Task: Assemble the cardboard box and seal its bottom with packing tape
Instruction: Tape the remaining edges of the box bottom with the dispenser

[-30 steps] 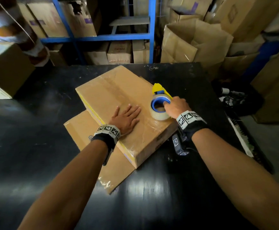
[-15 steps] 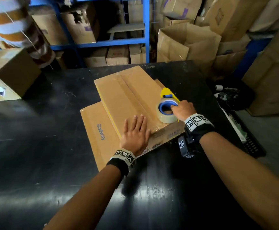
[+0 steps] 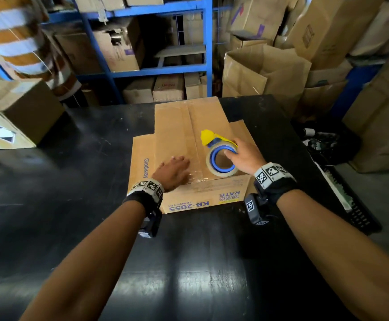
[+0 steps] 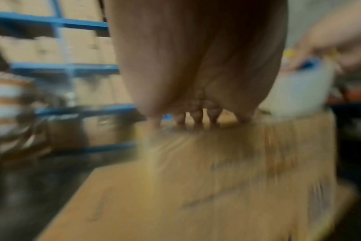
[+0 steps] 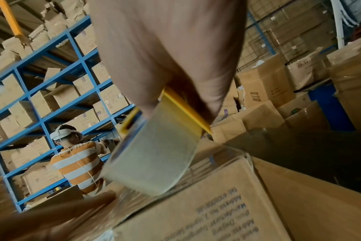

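The box (image 3: 188,140) lies under both my hands on the black table (image 3: 73,181), flaps folded shut, with a glossy strip of clear tape across the near edge under my left fingers. Its near side wall faces me with blue print reading upside down, "KB-2055" and "RATE"; the smaller print beside it is too fine to read. Beneath the box a flat sheet of cardboard (image 3: 142,163) sticks out to the left of my left hand, marked "Glodway"; how far it runs under the box is hidden.

My left hand (image 3: 172,172) lies flat on the box top near the front edge, fingers straight and pressing. Its wrist view is smeared with blur, and only the fingertips (image 4: 198,117) meeting the cardboard come through.

Just to the right, my right hand (image 3: 244,158) grips the tape roll (image 3: 221,162), fingers hooked into its blue core. The roll sits on the box top close to the front edge in a yellow holder (image 3: 208,137). My palm hides most of the holder in the right wrist view.

Beyond the table stand blue shelves (image 3: 147,70) stacked with cartons. A person in an orange-and-white striped shirt (image 5: 78,163) stands far left, blurred in the head view.
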